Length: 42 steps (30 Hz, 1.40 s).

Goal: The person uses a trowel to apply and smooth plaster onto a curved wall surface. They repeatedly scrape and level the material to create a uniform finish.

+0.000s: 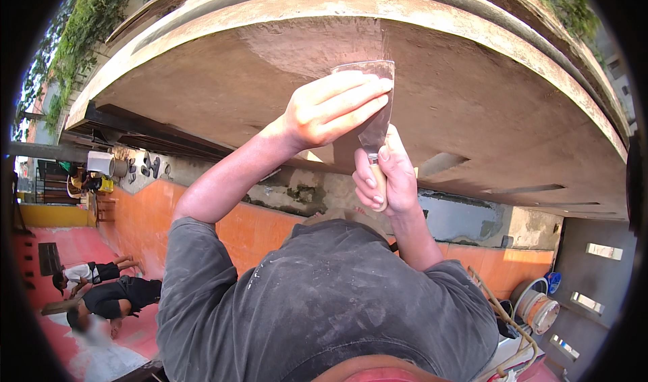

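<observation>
Just across from me, the right hand (391, 176) is gripping a scraper (376, 130) by its pale handle, fingers curling round it, while the left hand (337, 108) is laying straight, uncurled fingers across the blade; it's pointing upward before the brown wall (202, 91).

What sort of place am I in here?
Probably an outdoor building or repair spot in a yard: sunlit leafy plants, a flat-bladed scraper at a broad brown surface, and sandals left nearby.

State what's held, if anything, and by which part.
The right hand grips a putty knife by its wooden handle; the left hand rests against its blade.
</observation>
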### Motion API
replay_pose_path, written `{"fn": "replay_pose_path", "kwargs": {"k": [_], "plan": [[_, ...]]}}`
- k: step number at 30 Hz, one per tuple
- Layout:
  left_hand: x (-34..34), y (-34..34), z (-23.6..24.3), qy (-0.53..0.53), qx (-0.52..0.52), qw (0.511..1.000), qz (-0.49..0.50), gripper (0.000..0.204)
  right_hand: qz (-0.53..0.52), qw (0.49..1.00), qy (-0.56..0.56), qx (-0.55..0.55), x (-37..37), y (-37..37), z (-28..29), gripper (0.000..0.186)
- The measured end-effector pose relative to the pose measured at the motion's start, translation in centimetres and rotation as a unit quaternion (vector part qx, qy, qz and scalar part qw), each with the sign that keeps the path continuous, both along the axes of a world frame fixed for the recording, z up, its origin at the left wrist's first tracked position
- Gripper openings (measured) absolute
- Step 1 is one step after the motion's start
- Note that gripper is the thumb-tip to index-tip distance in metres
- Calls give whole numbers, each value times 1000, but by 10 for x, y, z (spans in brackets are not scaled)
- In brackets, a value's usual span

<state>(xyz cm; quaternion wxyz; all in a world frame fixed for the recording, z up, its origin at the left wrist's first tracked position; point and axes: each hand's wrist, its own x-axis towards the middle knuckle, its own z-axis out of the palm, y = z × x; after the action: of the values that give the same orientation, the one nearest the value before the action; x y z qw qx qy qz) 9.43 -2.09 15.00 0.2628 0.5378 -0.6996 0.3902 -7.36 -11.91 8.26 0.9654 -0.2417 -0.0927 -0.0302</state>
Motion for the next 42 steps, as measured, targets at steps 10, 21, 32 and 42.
{"fn": "replay_pose_path", "kwargs": {"k": [10,21,32,42], "plan": [[-10,0,11,-14,33,999,26,37,43,998,12,37,7,0,-5,25],[-9,8,14,3,47,998,43,37,43,999,22,20,13,-6,-10,22],[-12,13,29,-8,93,995,34,35,75,995,17,59,5,0,1,26],[0,7,50,-39,64,997,31,35,54,998,3,26,13,-6,26,22]]}}
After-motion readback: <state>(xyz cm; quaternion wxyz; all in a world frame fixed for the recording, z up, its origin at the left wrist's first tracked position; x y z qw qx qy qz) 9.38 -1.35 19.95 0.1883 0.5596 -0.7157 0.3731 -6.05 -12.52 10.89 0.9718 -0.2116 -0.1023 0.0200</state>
